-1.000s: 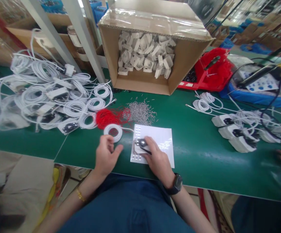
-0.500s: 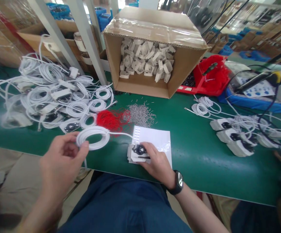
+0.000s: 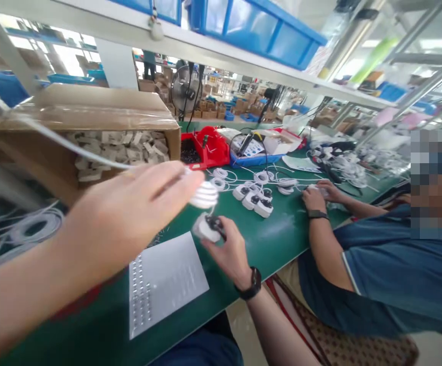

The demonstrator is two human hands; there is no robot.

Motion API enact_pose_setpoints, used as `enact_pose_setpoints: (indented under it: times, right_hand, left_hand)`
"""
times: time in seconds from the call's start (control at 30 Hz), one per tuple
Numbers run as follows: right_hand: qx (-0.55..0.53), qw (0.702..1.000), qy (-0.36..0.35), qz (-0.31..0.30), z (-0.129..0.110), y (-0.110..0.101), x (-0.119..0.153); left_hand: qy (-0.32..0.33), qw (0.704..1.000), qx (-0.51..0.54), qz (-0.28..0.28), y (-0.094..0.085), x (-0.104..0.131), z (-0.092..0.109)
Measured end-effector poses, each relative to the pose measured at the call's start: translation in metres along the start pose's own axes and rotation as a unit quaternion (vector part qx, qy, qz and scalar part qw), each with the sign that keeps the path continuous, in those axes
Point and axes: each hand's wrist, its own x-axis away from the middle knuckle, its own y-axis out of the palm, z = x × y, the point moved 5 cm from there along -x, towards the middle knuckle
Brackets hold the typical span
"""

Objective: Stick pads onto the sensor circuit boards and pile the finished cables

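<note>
My left hand (image 3: 133,208) is closed on a coil of white cable (image 3: 204,195), its fingers over the top; a loose length of the cable trails back to the left. My right hand (image 3: 228,246) grips a small white housing with a black part on its face (image 3: 207,227), a little above the green bench. The coil hangs just above this housing, and a short piece of cable runs between them. Below lies a white sheet with rows of small shiny pieces (image 3: 171,284). Motion blurs the left hand and the housing.
White housings (image 3: 253,199) with coiled cables rest ahead to the right, near a red bin (image 3: 215,147) and a blue tray (image 3: 257,160). A carton of white parts (image 3: 144,109) stands at left. A co-worker (image 3: 377,264) sits at right, hands on the bench. A shelf with blue bins (image 3: 255,33) hangs overhead.
My view has swung to the right. Both hands have carried the coil and the housing off the sheet, rightward toward the group of white housings. The left hand now reaches across, close to the right.
</note>
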Motion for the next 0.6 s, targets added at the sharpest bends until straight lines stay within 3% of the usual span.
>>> enact_pose_setpoints:
  times: [0.07, 0.13, 0.23, 0.3, 0.4, 0.5, 0.6]
  right_hand:
    - [0.077, 0.996, 0.037, 0.024, 0.041, -0.011, -0.016]
    - [0.147, 0.986, 0.08, 0.013, 0.077, -0.013, -0.031]
    - [0.194, 0.974, 0.113, -0.003, 0.108, -0.009, -0.04]
    - [0.205, 0.971, 0.119, -0.003, 0.111, -0.004, -0.037]
    - [0.262, 0.959, 0.105, -0.023, 0.101, 0.01, -0.029]
    - [0.332, 0.939, 0.073, -0.059, 0.091, 0.023, -0.034]
    - [0.364, 0.926, 0.083, -0.054, 0.098, 0.027, -0.061]
  left_hand:
    - [0.081, 0.994, -0.027, -0.062, 0.043, -0.036, 0.002]
    - [0.097, 0.989, 0.006, -0.11, 0.093, -0.056, -0.004]
    - [0.019, 0.983, 0.066, -0.171, 0.158, -0.058, -0.015]
    - [-0.017, 0.976, 0.097, -0.194, 0.179, -0.042, -0.015]
    - [-0.009, 0.968, 0.122, -0.221, 0.177, -0.004, -0.005]
    - [0.006, 0.961, 0.116, -0.252, 0.154, 0.048, 0.005]
    - [0.013, 0.953, 0.104, -0.285, 0.126, 0.107, 0.014]
